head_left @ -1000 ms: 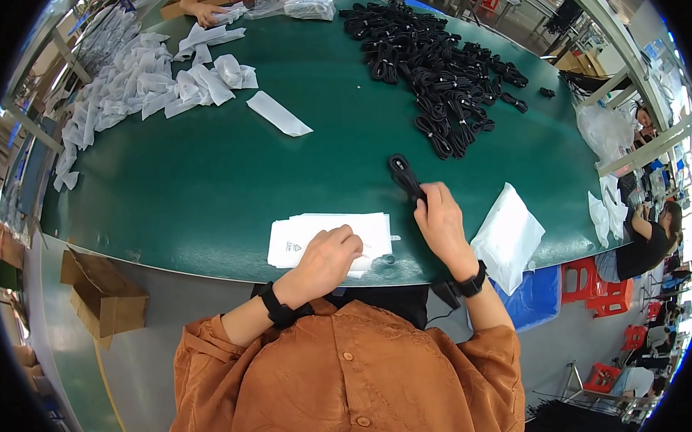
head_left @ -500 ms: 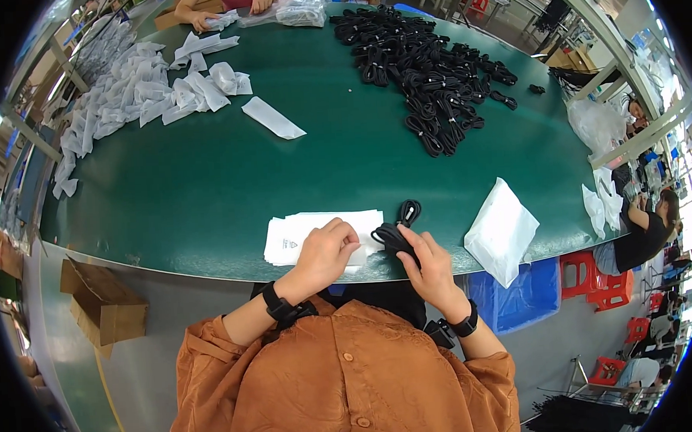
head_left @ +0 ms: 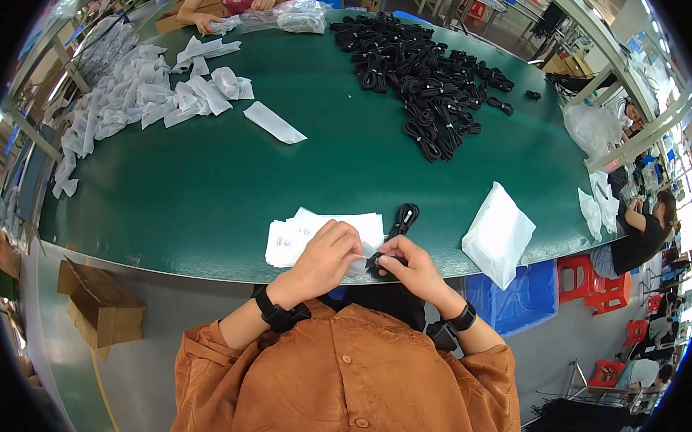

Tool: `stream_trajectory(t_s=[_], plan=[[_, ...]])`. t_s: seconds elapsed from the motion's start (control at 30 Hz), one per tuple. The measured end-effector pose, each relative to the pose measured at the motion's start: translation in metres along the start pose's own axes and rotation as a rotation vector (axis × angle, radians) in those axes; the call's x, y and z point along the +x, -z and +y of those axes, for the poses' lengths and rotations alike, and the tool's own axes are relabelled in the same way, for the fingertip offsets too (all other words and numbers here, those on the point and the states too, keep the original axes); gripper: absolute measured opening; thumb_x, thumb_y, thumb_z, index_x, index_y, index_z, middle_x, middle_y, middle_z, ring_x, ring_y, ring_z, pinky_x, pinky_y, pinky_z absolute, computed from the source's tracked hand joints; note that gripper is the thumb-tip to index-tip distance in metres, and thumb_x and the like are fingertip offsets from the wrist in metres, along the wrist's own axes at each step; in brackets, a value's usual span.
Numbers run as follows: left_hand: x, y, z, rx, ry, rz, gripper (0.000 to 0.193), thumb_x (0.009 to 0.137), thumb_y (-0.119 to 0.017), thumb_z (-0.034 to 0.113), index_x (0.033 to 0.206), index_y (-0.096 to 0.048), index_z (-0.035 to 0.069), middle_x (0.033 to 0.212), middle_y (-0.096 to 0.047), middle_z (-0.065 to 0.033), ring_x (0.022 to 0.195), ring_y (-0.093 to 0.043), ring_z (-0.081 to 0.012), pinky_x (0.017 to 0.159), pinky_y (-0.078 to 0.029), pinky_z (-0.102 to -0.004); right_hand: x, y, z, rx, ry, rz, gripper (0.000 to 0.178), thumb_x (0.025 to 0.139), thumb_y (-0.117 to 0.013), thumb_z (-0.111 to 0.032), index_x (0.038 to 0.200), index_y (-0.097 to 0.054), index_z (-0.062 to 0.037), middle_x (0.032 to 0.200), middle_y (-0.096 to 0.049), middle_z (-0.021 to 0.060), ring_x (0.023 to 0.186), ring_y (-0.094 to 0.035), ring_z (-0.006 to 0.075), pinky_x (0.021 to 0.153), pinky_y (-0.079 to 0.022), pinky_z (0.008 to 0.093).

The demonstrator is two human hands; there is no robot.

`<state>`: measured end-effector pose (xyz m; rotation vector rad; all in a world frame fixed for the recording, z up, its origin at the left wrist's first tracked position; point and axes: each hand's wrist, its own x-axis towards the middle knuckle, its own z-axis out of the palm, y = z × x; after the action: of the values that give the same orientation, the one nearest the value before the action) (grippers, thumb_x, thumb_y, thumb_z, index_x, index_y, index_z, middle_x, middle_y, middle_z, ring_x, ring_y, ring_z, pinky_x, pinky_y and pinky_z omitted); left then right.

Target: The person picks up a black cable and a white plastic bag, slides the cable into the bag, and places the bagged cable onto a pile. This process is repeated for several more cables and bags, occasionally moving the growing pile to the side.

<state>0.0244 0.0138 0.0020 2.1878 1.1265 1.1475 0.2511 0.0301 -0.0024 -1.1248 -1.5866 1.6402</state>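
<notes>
Close to the table's near edge, my left hand [head_left: 329, 255] pinches the mouth of a white plastic bag [head_left: 357, 268]. A stack of flat white bags [head_left: 284, 243] lies beneath and beside that hand. My right hand [head_left: 412, 269] is closed on a coiled black cable [head_left: 373, 263], one end of which meets the bag's mouth; fingers partly hide how far it is in. Just beyond the right hand lies another coiled black cable loop [head_left: 405, 216]; whether it joins the held one cannot be made out.
A large white bag [head_left: 499, 236] lies to the right. Far off are a heap of black coiled cables [head_left: 425, 73], a pile of filled white bags [head_left: 143, 86] and one separate bag [head_left: 275, 122]. A co-worker's hands [head_left: 208, 23] handle bags across the green table [head_left: 205, 176]. A blue bin [head_left: 515, 297] stands below.
My right hand has moved left and toward me, bringing the cable to the bag my left hand holds. The top bags of the stack have shifted slightly.
</notes>
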Motion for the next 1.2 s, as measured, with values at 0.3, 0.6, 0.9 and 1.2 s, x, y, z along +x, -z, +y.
stream_trajectory(t_s=[0.3,0.6,0.9,1.2], plan=[[0.012,0.026,0.004,-0.143,0.198,0.076,0.011,0.085,-0.068,0.003,0.088,-0.058,0.003,0.101,-0.058,-0.0061,0.089,-0.056,-0.0196,0.075,-0.046,-0.0297,0.021,-0.019,-0.032,-0.501,0.706,0.043,0.033,0.088,-0.066,0.003,0.12,-0.066,-0.0055,0.104,-0.057,0.0126,0.086,-0.06,0.0205,0.075,-0.051,0.0291],[0.06,0.139,-0.05,-0.838,0.452,0.559,0.009,0.097,-0.058,0.012,0.096,-0.062,0.004,0.085,-0.058,0.0001,0.074,-0.05,-0.0066,0.065,-0.04,-0.022,0.033,0.001,-0.034,-1.017,0.433,0.35,0.038,0.089,-0.07,-0.015,0.126,-0.063,-0.0086,0.096,-0.056,0.0148,0.079,-0.062,0.028,0.064,-0.051,0.0335],[0.074,0.197,-0.13,-0.629,0.445,0.604,0.019,0.101,-0.056,0.015,0.106,-0.062,-0.002,0.091,-0.063,-0.0054,0.081,-0.058,-0.0132,0.075,-0.048,-0.0255,0.015,0.012,-0.001,-1.166,0.253,0.34,0.034,0.088,-0.072,-0.026,0.113,-0.062,-0.0063,0.089,-0.055,0.0193,0.078,-0.062,0.0363,0.065,-0.051,0.0443],[0.046,0.103,-0.02,-0.139,0.302,0.12,0.021,0.089,-0.07,0.014,0.104,-0.063,0.002,0.102,-0.061,-0.0045,0.086,-0.061,-0.0149,0.08,-0.051,-0.0294,0.021,0.019,0.015,-0.836,0.434,0.523,0.041,0.089,-0.062,-0.003,0.129,-0.056,-0.0051,0.094,-0.061,0.0181,0.082,-0.064,0.0325,0.071,-0.052,0.0409]])
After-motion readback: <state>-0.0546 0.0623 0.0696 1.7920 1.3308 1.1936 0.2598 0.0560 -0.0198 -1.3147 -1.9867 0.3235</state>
